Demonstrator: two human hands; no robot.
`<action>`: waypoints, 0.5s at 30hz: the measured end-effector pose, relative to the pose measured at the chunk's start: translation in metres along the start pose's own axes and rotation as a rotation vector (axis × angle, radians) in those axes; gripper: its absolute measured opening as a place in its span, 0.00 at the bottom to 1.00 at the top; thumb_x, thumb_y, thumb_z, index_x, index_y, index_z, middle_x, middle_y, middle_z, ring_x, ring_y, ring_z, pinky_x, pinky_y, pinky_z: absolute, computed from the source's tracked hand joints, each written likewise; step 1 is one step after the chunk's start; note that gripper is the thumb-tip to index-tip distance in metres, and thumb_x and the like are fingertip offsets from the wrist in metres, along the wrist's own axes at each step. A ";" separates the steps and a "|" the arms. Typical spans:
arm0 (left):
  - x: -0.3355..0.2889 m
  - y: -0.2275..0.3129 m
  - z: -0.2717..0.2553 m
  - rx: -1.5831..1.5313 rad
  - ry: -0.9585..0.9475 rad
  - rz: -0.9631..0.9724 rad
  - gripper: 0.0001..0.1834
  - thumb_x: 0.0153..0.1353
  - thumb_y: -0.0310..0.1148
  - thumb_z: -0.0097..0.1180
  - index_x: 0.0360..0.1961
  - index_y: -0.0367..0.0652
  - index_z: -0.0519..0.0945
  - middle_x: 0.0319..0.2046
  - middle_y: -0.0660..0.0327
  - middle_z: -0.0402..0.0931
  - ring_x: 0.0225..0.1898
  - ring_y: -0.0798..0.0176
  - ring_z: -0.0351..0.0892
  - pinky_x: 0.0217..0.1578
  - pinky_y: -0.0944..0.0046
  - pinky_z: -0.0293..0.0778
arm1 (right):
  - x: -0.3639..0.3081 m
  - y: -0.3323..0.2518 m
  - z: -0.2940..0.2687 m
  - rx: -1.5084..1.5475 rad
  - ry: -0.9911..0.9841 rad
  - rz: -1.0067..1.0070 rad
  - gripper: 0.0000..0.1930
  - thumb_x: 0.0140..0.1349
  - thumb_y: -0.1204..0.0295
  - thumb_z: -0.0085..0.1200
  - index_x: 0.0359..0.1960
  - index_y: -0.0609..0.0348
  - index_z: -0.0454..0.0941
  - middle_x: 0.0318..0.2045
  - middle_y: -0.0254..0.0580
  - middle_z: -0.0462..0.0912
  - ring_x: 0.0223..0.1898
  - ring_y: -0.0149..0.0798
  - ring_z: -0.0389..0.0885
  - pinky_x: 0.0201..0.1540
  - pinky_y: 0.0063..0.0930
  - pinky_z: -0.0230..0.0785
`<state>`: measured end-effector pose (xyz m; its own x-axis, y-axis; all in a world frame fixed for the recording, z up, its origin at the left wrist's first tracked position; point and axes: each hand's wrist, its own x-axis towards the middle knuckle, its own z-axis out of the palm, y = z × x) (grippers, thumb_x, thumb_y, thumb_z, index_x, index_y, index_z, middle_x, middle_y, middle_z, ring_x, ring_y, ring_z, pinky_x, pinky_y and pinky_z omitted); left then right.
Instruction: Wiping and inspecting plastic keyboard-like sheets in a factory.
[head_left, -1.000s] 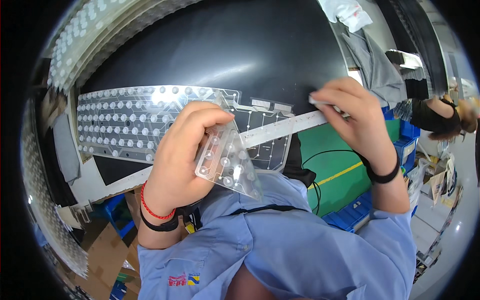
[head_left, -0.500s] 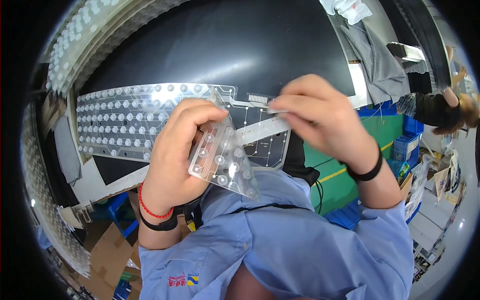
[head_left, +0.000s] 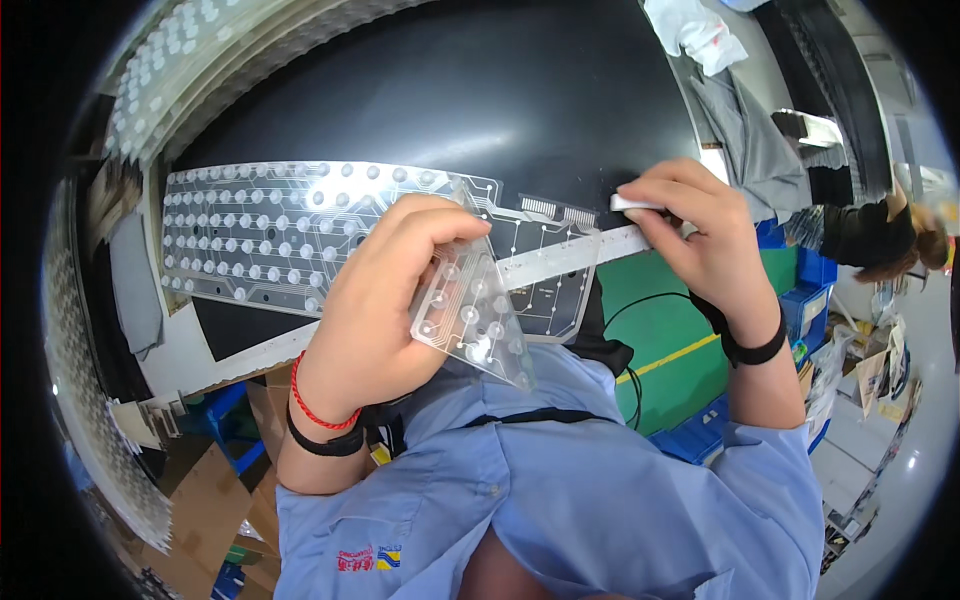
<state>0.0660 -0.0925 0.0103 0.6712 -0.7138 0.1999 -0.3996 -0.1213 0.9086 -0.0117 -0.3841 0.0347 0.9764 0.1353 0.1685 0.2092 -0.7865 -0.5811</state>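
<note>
A clear keyboard membrane sheet (head_left: 265,245) with rows of pale domes and printed traces lies along the front of the black work surface. My left hand (head_left: 375,310) is closed on its right part, which is folded up and back. The raised flap (head_left: 470,315) leans down toward my shirt. Under it shows a lower circuit layer (head_left: 555,310), with a striped connector tail (head_left: 555,208) at its far edge. To the right of the tail, my right hand (head_left: 705,225) pinches a small white block (head_left: 630,203), apart from the sheet.
The black work surface (head_left: 450,90) has a white front edge (head_left: 240,373). Stacked dome sheets (head_left: 170,70) curve along the left. Grey cloth (head_left: 745,130) and a white plastic bag (head_left: 700,40) lie at the far right. Blue bins (head_left: 805,310) and another person (head_left: 865,235) are beyond.
My right hand has moved right, away from the connector tail, with the white block now plainly visible in its fingers. My left hand and the sheet have shifted slightly right in view.
</note>
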 end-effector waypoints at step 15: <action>0.003 0.003 0.001 0.030 -0.023 0.006 0.24 0.50 0.20 0.58 0.52 0.39 0.76 0.47 0.53 0.75 0.44 0.51 0.78 0.44 0.61 0.74 | 0.036 -0.020 0.021 0.110 0.013 -0.210 0.09 0.54 0.81 0.63 0.38 0.61 0.85 0.34 0.45 0.83 0.39 0.47 0.84 0.41 0.37 0.77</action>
<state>0.0669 -0.0957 0.0131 0.6543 -0.7302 0.1966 -0.4227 -0.1376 0.8958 0.0208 -0.3511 0.0357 0.9103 0.2802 0.3046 0.4126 -0.6718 -0.6152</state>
